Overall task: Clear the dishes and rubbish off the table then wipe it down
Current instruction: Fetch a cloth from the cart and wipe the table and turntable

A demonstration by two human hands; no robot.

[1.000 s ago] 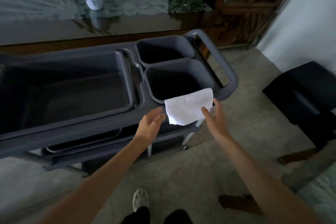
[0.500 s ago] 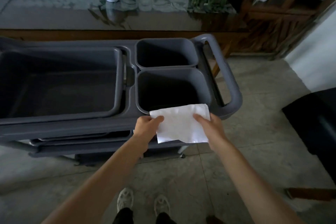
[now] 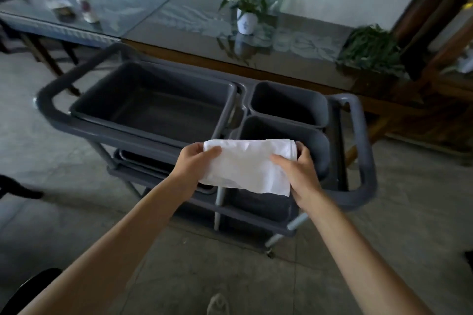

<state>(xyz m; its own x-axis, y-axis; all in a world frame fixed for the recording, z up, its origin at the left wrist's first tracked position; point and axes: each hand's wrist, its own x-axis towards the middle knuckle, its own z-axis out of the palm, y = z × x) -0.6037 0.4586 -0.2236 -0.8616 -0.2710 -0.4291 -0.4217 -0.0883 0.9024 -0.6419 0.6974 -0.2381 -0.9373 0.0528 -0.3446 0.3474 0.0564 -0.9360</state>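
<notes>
Only the head view here, looking down past two bare forearms at a grey cart. Both hands are clamped on a white cloth (image 3: pixel 249 165), one at each end. The left hand (image 3: pixel 195 161) pinches the left edge with the thumb lying on top, and the right hand (image 3: pixel 298 170) grips the right edge, thumb over the front and fingers curled round behind. The cloth is stretched flat between them, a bit crumpled, its lower edge hanging free, and it sits in the air right in front of the cart's near side, over the rim of the near small bin (image 3: pixel 317 146).

The cart (image 3: pixel 363 186) has a big rectangular tub (image 3: pixel 153 107) on the left of its top level and two small bins on the right, the far small bin (image 3: pixel 289 105) just behind the near one. All three look dark inside and I can't tell if anything's in them. There's a lower shelf with another shallow tray partly visible under the tub.

Behind the cart runs a long glass-topped bench (image 3: pixel 194 23). On it there's a potted plant in a white pot (image 3: pixel 246 22) near the middle, a leafy green plant (image 3: pixel 371 46) off to the right, and at the far left a couple of blurry items (image 3: pixel 74 6) that look like cups or rubbish, too smeared to name. Floor is grey tile, and a shoe tip (image 3: pixel 217 304) pokes in at the bottom edge.
</notes>
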